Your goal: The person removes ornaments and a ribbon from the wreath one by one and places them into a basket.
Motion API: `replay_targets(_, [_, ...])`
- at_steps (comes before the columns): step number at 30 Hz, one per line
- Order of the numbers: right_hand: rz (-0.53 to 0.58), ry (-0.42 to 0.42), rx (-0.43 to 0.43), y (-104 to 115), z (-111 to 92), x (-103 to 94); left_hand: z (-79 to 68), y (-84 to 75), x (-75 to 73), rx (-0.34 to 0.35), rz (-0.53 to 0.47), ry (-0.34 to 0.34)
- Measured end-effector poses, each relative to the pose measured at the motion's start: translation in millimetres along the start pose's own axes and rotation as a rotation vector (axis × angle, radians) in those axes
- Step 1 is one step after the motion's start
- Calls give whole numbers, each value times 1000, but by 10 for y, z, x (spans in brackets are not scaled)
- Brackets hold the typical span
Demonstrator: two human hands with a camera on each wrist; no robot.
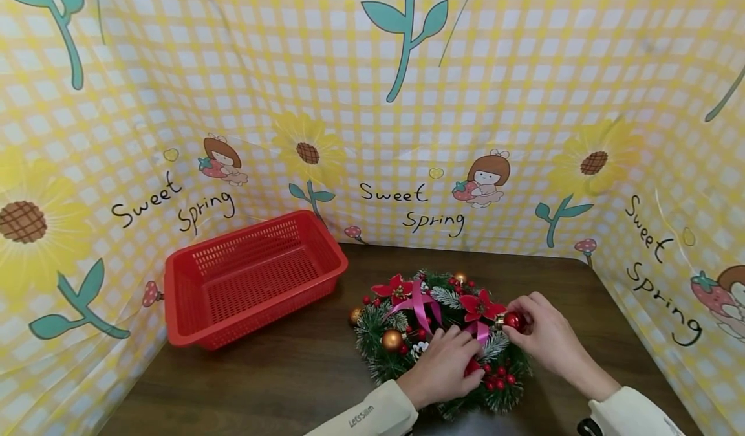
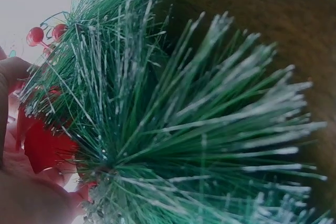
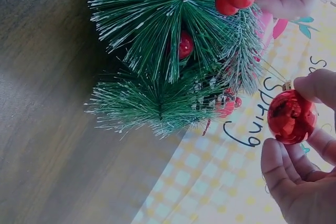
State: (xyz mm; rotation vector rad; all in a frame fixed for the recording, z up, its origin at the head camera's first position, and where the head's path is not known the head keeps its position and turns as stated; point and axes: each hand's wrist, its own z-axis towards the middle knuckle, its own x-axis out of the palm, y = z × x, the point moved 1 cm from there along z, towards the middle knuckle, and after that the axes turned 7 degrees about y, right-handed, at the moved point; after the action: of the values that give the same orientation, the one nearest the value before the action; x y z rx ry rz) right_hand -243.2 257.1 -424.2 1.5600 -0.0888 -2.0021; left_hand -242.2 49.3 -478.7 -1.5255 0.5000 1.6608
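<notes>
A green Christmas wreath [image 1: 372, 339] with frosted tips lies on the table, set with red poinsettias [image 1: 481, 305], gold balls [image 1: 392, 340], red berries [image 1: 499, 378] and a pink ribbon [image 1: 420, 306]. My left hand [image 1: 445, 365] lies over its front part with bent fingers, gripping it beside a red flower [image 2: 47, 148]. On the wreath's right side my right hand [image 1: 544, 332] pinches a shiny red Christmas ball [image 3: 292, 116] between thumb and fingers. A thin loop of string runs from the ball's gold cap toward the greenery.
A red perforated plastic basket [image 1: 256, 323] stands at the back left of the dark wooden table [image 1: 273, 384]. A yellow checked cloth [image 1: 349, 132] with flowers and lettering hangs round the back and both sides.
</notes>
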Motion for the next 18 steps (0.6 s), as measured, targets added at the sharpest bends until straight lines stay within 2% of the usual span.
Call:
replay_targets(6, [14,-9,-28,24,-5,2,78,-11,-11,-65,-28,-25])
replay_targets(11, [20,-15,-39,44,-18,-2,141,-11,1,-104,-13,-46])
replay_targets(18, [21,-17,-34,51,-34,-24,227,-26,12,-146,-1,-24])
